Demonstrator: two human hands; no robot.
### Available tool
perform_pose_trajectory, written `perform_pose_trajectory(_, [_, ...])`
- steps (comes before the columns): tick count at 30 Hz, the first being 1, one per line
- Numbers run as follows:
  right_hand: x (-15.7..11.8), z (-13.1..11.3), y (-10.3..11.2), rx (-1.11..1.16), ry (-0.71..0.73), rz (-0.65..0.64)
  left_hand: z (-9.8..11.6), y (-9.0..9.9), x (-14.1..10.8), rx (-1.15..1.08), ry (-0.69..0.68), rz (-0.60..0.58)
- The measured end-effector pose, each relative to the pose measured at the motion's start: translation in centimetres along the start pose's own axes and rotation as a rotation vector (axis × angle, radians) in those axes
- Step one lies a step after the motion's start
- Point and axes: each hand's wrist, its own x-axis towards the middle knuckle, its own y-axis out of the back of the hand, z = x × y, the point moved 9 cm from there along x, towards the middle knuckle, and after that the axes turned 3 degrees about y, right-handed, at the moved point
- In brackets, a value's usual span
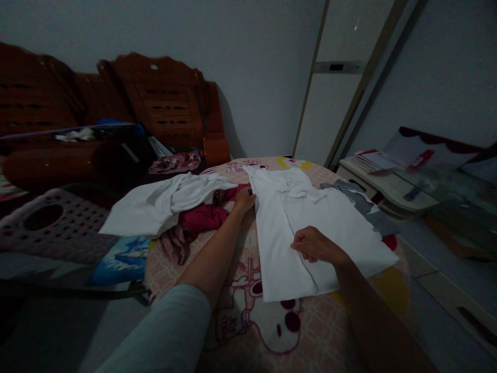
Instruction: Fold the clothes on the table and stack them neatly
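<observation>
A white garment [337,228], probably a shirt, lies spread on the round table, with a long folded edge down its front. My right hand [314,243] is over it, fingers curled closed and fingertips at that folded edge. At the garment's upper left edge is my left hand [244,201], its fingers bent closed; what they grip is hidden. Just left of it lies dark red cloth [204,217]. A second white garment [166,202] is heaped partly over the red cloth and hangs past the table's left side.
A pink patterned cloth [318,331] covers the table. Grey fabric [353,199] lies under the white garment's right side. Wooden seats [155,98] stand behind left, a pink woven chair [70,223] at left. A cabinet with papers [375,160] is at right.
</observation>
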Motion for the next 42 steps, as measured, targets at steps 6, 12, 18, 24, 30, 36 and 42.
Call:
perform_pose_trajectory(6, [0.4, -0.6, 1.1, -0.237, -0.023, 0.159, 0.5, -1.0, 0.0, -0.093, -0.083, -0.104])
perform_pose_trajectory(12, [0.4, 0.4, 1.0, -0.145, -0.064, 0.139, 1.1, -0.7, -0.5, 0.062, -0.140, -0.028])
perform_pose_trajectory(18, [0.4, 0.4, 1.0, -0.116, -0.052, 0.151, 0.6, -0.5, -0.7, 0.049, -0.116, -0.043])
perform_pose_trajectory(24, [0.8, -0.7, 2.2, -0.300, 0.018, 0.335, 2.6, 0.4, -1.4, 0.039, -0.237, 0.081])
perform_pose_trajectory(30, [1.5, -0.9, 2.0, -0.484, 0.025, 0.364, 8.1, -4.7, -2.8, 0.109, -0.537, -0.149])
perform_pose_trajectory(36, [1.0, -1.1, 1.7, -0.525, 0.017, 0.307, 10.3, -7.8, -2.8, 0.442, -0.446, -0.260])
perform_pose_trajectory(42, [0.0, -1.7, 0.7, -0.535, 0.035, 0.149, 10.2, -7.5, -1.5, 0.395, -0.240, -0.194])
